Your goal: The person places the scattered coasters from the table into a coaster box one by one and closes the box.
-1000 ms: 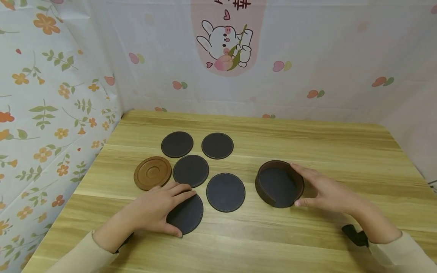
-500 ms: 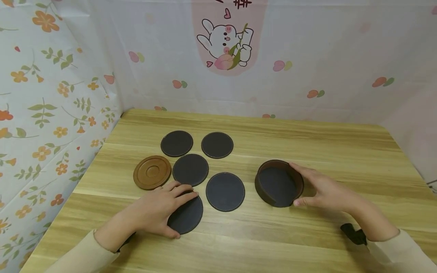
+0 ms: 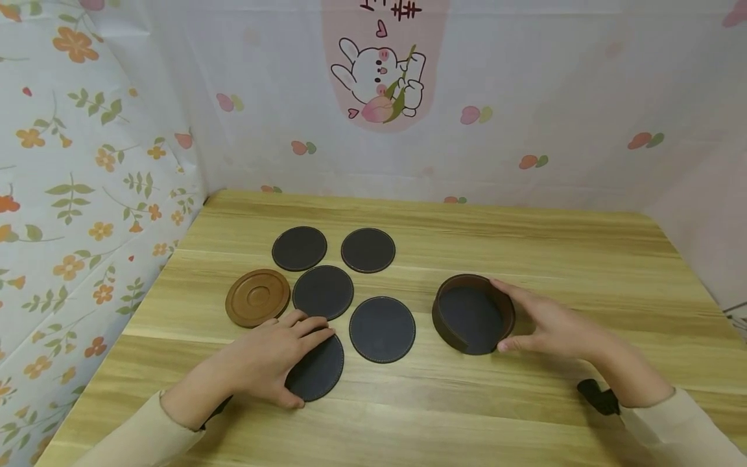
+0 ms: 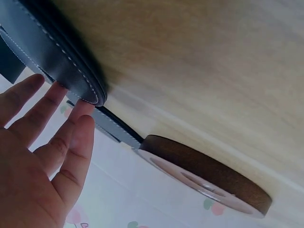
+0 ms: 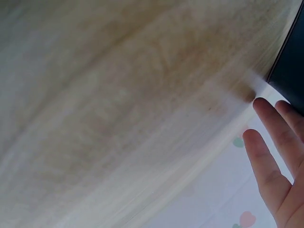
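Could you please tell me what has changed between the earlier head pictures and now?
Hardly anything: the left hand's thumb and fingertips look slightly shifted over the nearest dark disc. The head view itself drifted a little. Nothing was visibly taken up or let go. The right hand at the round holder, the brown disc and the other four dark discs stayed put.

Soft, even light with pale sheen on the tabletop (image 3: 432,415), wrist views dimmer and hazy
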